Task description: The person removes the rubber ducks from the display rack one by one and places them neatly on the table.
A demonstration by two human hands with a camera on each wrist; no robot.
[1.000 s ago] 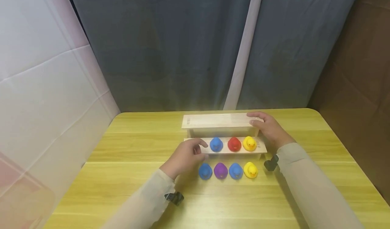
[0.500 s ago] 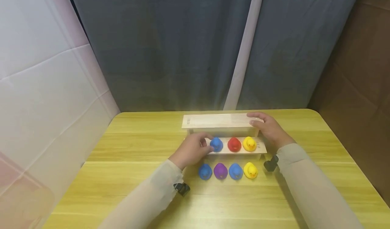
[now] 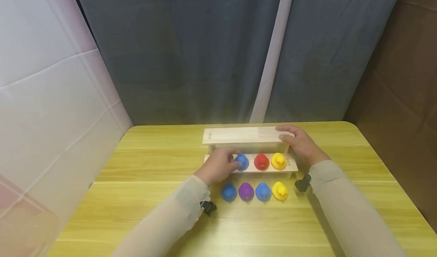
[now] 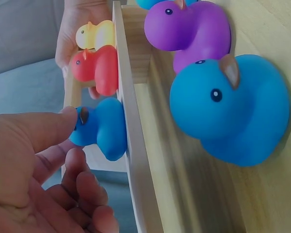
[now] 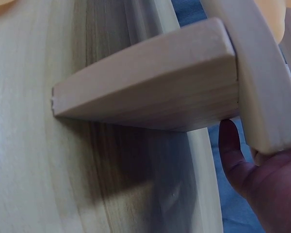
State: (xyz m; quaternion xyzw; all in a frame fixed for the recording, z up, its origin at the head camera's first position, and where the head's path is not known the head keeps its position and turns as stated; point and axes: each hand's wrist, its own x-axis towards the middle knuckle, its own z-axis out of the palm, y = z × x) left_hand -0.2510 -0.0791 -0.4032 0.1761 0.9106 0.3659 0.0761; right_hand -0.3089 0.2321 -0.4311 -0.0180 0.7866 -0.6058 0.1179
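In the head view my left hand pinches a blue rubber duck on the lower step of a two-tier wooden stand. The left wrist view has the thumb against the duck's head, with the index finger partly hidden behind it. A red duck and a yellow duck sit on the same step, further right. My right hand grips the right end of the upper step, thumb at the front and fingers over the top.
In front of the stand, a blue duck, a purple duck, another blue duck and a yellow duck line up on the wooden table. A grey curtain hangs behind the table.
My left hand has moved right and slightly forward along the lower step, and its thumb and index finger have closed round the blue duck. The right hand has stayed put.
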